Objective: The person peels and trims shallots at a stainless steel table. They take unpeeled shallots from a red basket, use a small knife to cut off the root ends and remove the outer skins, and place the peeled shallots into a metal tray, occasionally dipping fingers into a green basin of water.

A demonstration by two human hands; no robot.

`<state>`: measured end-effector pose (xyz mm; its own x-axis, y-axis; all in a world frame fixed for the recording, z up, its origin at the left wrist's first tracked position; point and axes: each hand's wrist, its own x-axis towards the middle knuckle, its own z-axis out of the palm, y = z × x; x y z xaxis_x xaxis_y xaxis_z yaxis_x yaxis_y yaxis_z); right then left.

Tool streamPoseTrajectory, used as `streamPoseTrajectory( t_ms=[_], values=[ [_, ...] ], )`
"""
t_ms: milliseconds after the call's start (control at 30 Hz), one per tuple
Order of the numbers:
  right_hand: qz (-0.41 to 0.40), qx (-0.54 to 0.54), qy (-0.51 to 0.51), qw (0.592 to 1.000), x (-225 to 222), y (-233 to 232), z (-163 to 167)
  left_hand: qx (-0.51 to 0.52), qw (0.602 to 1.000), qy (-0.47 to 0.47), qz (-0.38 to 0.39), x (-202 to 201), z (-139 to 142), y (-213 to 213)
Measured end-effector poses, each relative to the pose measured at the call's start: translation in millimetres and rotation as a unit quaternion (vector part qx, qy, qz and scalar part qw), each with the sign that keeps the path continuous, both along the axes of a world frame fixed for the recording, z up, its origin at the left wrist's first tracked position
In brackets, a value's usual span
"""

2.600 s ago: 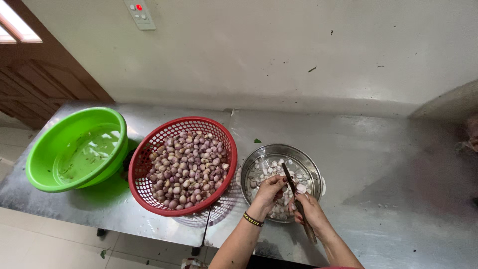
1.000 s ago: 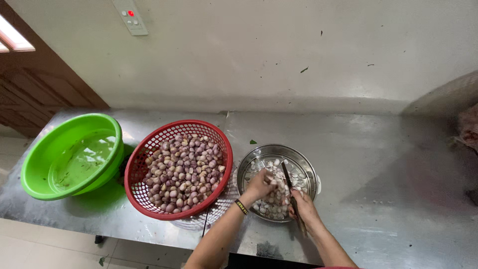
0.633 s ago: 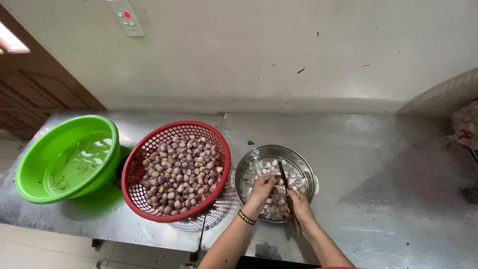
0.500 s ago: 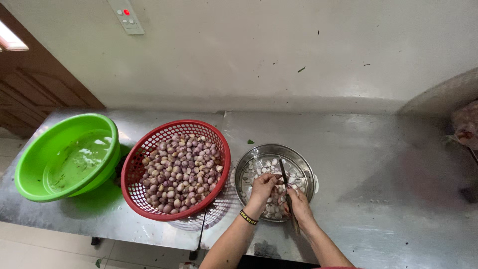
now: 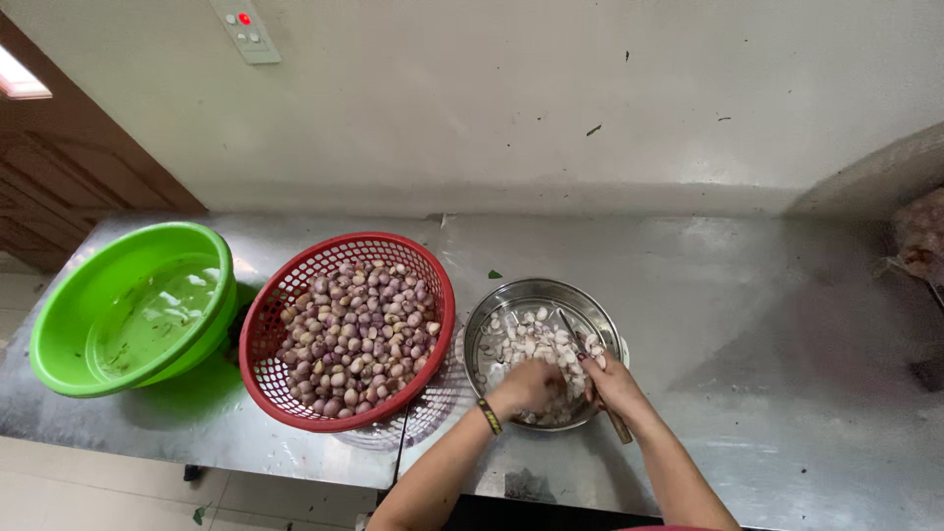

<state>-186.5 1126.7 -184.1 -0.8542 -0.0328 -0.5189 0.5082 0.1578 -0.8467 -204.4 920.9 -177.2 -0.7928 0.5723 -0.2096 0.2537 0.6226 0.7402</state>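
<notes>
Over the metal bowl [image 5: 543, 298] on the desk [image 5: 767, 324], left hand [image 5: 531, 385] pinches a shallot; right hand [image 5: 612, 379] clamps a knife [image 5: 582, 349].

1. A small white control panel [image 5: 246, 29] is fixed on the wall, far up and to the left of my fingers, above the bowls. It is a tilted rectangle with a red light and pale buttons.
2. A clear plastic bag [image 5: 919, 236] with brownish contents sits at the counter's far right edge, well away from my right hand [image 5: 615, 383].
</notes>
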Motion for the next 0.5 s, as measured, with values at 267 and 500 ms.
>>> streamPoseTrajectory(
  t_ms=[267, 500],
  values=[
    [-0.004, 0.011, -0.016, 1.0, 4.3, -6.6, 1.6, -0.159, 0.968, 0.097, -0.167, 15.4, -34.8, 33.2],
    [-0.046, -0.086, -0.021, 0.995, 9.5, -14.2, -4.4, -0.1, 0.972, -0.044, -0.209, 9.6, -34.0, 2.7]
  ],
)
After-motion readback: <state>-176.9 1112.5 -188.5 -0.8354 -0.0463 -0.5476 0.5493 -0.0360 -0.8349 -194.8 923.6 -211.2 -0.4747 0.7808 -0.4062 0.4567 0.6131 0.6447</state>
